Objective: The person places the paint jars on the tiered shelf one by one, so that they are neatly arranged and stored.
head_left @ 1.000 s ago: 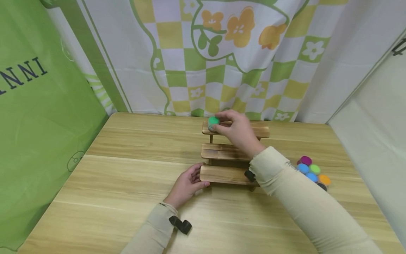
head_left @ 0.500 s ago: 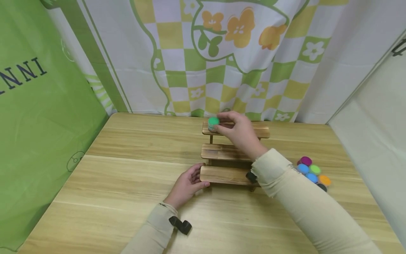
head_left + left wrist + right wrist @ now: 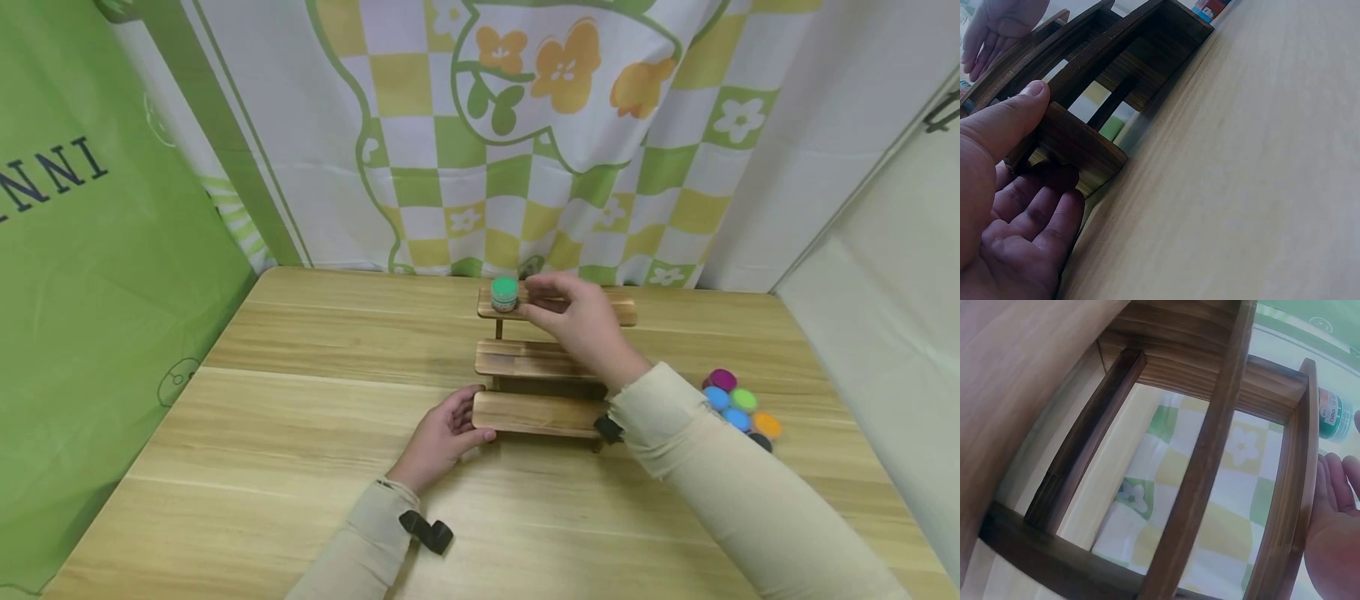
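Note:
A small three-tier wooden display stand (image 3: 536, 412) is on the table. My left hand (image 3: 442, 437) grips the left end of its lowest tier. In the left wrist view the thumb (image 3: 1013, 119) lies along the front edge, with the fingers behind the side panel. On the top tier's left end stands a small green-lidded jar (image 3: 505, 294), upright; the right wrist view shows a label on the jar (image 3: 1333, 414). My right hand (image 3: 581, 321) is just right of it, thumb and fingers apart, holding nothing.
Right of the stand, several small jars (image 3: 737, 419) with purple, blue, light green, orange and black lids are clustered on the wooden table (image 3: 300, 467). A patterned curtain (image 3: 540, 183) hangs along the back edge, and a green cloth (image 3: 97, 292) hangs at the left.
My right hand has let go of the green-lidded jar and moved a little to the right. The jar stays on the top tier. My left hand has not moved.

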{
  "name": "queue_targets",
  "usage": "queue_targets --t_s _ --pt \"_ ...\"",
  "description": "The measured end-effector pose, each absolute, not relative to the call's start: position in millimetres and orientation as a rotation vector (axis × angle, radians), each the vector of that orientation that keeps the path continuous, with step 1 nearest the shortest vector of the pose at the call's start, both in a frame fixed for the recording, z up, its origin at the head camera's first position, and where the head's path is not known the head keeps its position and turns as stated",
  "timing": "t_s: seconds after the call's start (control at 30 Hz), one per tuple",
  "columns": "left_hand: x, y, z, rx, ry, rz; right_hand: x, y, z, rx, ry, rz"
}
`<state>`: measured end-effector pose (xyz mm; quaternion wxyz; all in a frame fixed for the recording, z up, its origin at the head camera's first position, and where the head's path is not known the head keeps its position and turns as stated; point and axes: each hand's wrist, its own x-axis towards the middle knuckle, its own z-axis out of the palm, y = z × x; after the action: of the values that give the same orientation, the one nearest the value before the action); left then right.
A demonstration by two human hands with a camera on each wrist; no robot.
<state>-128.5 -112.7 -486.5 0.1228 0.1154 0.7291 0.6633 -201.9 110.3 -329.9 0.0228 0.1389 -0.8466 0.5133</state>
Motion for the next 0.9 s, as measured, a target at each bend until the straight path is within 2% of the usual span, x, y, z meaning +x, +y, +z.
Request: queue_targets --t_s 0.9 --pt "-126 -111 -483 0.318 2.125 1.941 -183 135 -340 0.476 -2.504 1.538"
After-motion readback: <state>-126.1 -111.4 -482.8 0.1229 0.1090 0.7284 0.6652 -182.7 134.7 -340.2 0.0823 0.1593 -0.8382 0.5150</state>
